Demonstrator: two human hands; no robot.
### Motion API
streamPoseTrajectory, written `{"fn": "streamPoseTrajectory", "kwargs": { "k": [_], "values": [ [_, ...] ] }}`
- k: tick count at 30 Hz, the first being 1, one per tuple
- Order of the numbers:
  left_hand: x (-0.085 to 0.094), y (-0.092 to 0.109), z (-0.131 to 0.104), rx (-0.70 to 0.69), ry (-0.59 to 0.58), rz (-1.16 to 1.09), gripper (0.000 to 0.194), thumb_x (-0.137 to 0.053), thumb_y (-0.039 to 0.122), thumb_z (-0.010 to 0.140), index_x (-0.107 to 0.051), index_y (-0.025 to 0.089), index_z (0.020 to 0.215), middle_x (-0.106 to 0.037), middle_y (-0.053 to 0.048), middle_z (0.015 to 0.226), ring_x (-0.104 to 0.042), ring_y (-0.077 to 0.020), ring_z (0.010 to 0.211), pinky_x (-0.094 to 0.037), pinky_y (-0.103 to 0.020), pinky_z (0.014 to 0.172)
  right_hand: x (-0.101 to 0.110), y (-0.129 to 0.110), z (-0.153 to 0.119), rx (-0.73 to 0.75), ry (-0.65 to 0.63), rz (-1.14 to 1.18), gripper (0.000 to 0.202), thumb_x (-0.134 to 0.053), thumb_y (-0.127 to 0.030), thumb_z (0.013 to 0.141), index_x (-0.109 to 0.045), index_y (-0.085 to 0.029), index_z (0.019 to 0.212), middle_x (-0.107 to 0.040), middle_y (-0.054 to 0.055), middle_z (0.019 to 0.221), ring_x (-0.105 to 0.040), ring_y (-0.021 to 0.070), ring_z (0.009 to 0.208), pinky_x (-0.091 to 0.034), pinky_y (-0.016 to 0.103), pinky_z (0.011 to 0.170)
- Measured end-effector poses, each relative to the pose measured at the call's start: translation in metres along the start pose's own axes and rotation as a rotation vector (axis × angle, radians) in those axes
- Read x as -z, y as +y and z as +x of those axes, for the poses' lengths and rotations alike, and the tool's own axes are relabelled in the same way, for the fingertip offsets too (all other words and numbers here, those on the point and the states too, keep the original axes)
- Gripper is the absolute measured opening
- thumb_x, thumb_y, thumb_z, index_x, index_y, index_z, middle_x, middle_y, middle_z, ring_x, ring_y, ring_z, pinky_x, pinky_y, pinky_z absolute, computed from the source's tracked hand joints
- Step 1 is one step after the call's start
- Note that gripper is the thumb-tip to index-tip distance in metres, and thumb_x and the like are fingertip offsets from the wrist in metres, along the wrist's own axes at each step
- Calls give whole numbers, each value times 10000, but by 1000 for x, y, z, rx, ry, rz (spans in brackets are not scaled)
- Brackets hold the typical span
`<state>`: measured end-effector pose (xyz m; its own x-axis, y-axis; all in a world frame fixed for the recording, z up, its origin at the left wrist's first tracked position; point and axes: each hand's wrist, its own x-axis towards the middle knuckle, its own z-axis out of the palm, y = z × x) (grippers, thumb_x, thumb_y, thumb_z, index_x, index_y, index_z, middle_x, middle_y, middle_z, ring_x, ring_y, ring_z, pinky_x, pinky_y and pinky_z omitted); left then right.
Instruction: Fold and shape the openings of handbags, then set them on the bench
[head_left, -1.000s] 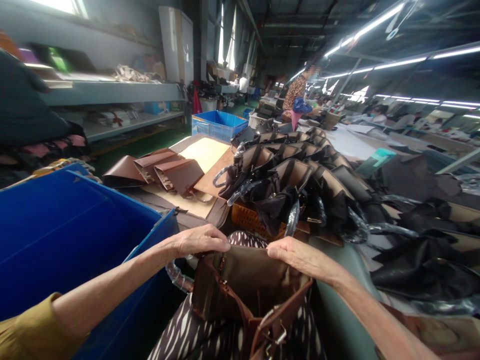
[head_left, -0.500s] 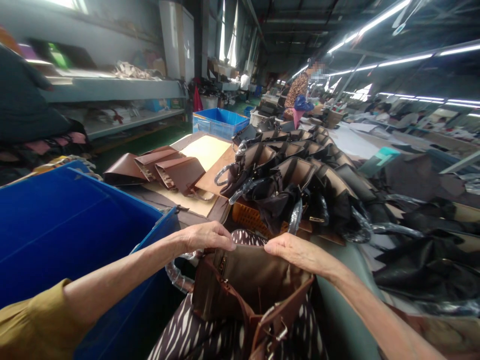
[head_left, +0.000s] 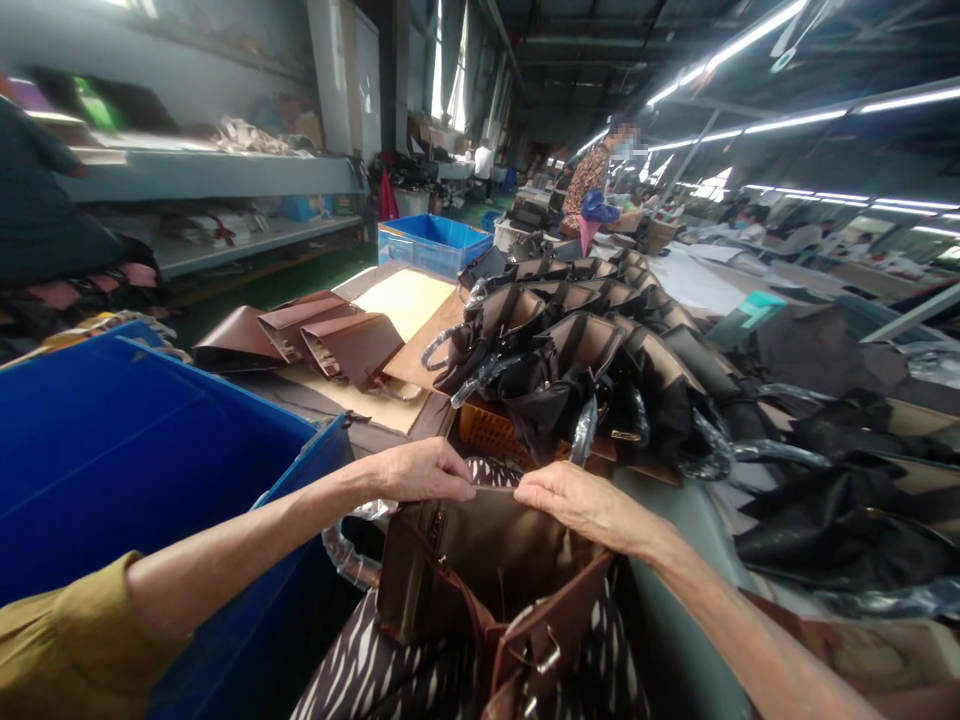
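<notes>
Brown bag (head_left: 495,560) sits below the hands (head_left: 431,470) — both pinching its far rim (head_left: 495,490).

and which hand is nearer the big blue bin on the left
Left: the left hand holds the far rim of the brown bag, right of the big blue bin; the right hand holds that rim farther right.

Obs.: single cam, worn on your head, faces fwd & down. Brown bag (head_left: 525,535) sits close, approx. 6 o'clock in frame; ceiling light (head_left: 756,36) far off, 1–2 o'clock.
</notes>
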<state>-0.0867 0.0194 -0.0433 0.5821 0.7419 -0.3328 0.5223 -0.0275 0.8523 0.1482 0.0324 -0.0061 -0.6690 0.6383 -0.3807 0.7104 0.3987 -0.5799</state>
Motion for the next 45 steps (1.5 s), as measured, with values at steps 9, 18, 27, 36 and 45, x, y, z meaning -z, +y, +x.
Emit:
{"fn": "streamPoseTrajectory", "kwargs": {
  "k": [9, 18, 27, 36, 45],
  "values": [
    [-2, 25, 10, -165, 2, 243, 237, -493, 287, 749, -558, 152, 565, -356, 56, 463, -315, -73, 452, -217, -199, 434, 0, -4, -2, 26, 85, -211, 362, -351, -397, 882, -530, -183, 652, -476, -42, 597, -437, 98, 592, -276, 218, 565],
    [-11, 30, 4, -214, 100, 527, 242, -451, 242, 808, -604, 160, 639, -443, 33, 486, -353, -86, 452, -253, -200, 465, -1, -5, -5, 26, 90, -369, 336, -392, -403, 878, -603, -208, 704, -578, -13, 621, -512, 128, 626, -286, 229, 583],
    [-24, 45, 6, -160, 148, 774, 208, -458, 251, 800, -650, 175, 815, -642, -57, 693, -572, -195, 643, -303, -240, 512, -4, -4, -6, 23, 111, -417, 292, -389, -342, 889, -612, -203, 761, -628, 11, 684, -552, 140, 674, -290, 233, 596],
    [-32, 51, 9, -85, 172, 806, 219, -460, 265, 811, -660, 175, 807, -665, -82, 732, -604, -227, 702, -373, -257, 563, -7, -2, -6, 20, 113, -493, 298, -373, -354, 894, -619, -211, 806, -647, 23, 708, -587, 161, 714, -316, 239, 610],
    [-37, 52, 8, -30, 254, 800, 262, -423, 252, 801, -674, 187, 761, -673, -64, 701, -628, -211, 677, -393, -243, 546, -7, -17, -4, 17, 107, -440, 283, -391, -194, 851, -586, -244, 1050, -664, 44, 960, -584, 177, 921, -357, 247, 762]
  ]
}}
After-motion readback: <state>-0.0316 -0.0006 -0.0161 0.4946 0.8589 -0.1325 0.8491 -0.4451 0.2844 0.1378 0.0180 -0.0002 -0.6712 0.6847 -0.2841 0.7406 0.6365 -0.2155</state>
